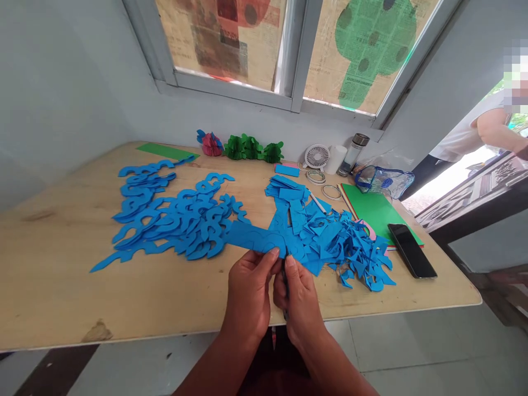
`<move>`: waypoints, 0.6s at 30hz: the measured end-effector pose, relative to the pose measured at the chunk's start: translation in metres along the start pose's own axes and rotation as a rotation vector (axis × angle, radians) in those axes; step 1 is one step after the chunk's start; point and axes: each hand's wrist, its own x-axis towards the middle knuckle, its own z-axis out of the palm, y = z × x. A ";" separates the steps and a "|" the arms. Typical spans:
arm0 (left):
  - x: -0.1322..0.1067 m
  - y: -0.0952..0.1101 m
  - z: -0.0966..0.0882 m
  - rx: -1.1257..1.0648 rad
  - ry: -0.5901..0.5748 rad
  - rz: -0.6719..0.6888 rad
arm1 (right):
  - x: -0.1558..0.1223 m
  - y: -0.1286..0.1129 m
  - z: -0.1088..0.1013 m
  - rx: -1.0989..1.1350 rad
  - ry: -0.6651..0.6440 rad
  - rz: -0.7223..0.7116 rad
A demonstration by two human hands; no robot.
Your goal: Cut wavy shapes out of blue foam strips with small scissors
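My left hand (249, 291) pinches a strip of blue paper (251, 237) with faint curved lines drawn on it. Close beside it, my right hand (299, 294) is closed around dark-handled scissors (285, 275), whose blades meet the paper's edge and are mostly hidden. Left of my hands lies a heap of wavy blue paper cut-outs (181, 214). Further back on that side rests another stack of curvy blue cut-outs (142, 190). On the right spreads a pile of blue paper scraps (346, 242), with rectangular blue pieces (289, 187) behind it.
Along the wall stand folded green paper shapes (251, 147), a pink paper shape (212, 144), a small white fan (317, 157) and a bottle (353, 154). Tape rolls (315, 176), a white pen (318, 203), green sheets (377, 212) and a phone (411, 250) lie rightward. A person (474, 124) stands far right.
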 end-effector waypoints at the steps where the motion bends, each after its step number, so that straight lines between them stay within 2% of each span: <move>1: 0.000 0.000 -0.001 -0.001 -0.003 -0.002 | 0.000 0.000 0.000 -0.006 -0.002 0.001; 9: 0.001 -0.001 -0.001 -0.020 -0.023 -0.005 | -0.001 0.004 -0.005 0.002 -0.026 0.013; 18: 0.002 -0.004 -0.006 0.031 0.002 0.019 | -0.001 0.000 -0.002 0.022 0.020 0.044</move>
